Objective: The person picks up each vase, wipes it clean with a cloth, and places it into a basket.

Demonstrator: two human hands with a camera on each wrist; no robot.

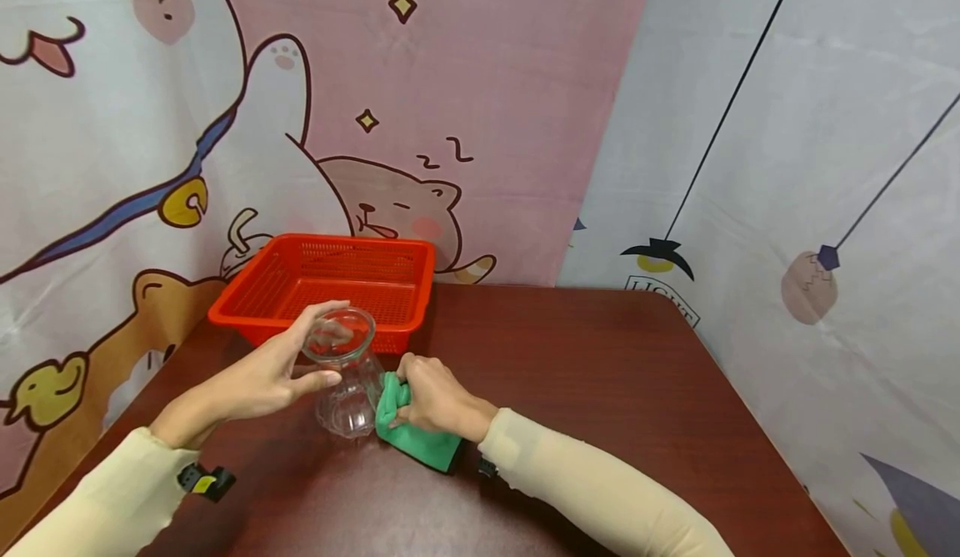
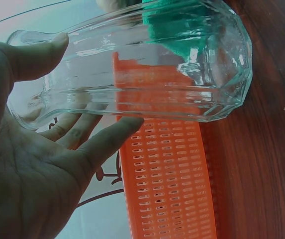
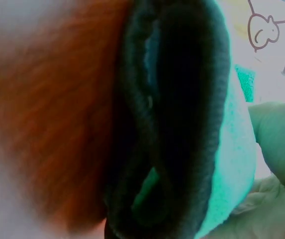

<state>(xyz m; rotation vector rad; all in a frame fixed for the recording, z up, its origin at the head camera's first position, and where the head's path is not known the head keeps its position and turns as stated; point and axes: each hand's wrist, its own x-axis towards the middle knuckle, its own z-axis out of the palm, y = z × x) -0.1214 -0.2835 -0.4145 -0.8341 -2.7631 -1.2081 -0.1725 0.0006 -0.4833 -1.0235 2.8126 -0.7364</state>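
Note:
A clear glass vase [image 1: 349,403] with a flared rim and faceted sides stands roughly upright, its base down by the table. My left hand [image 1: 262,378] holds it around the neck, thumb on the near side and fingers behind. In the left wrist view the thumb lies against the glass [image 2: 97,74] below the rim, with the fingers spread along the other side. Bunched in my right hand [image 1: 438,394] is a green cloth [image 1: 420,444] with a dark edge, right at the vase's right side. Up close, the right wrist view shows the folded cloth [image 3: 237,164] gripped by the fingers.
Behind the vase, an orange-red plastic basket [image 1: 420,290] with slotted walls sits at the table's back left. The dark reddish-brown table [image 1: 600,373] stretches to the right. Cartoon-printed curtains [image 1: 510,82] hang along the back and sides.

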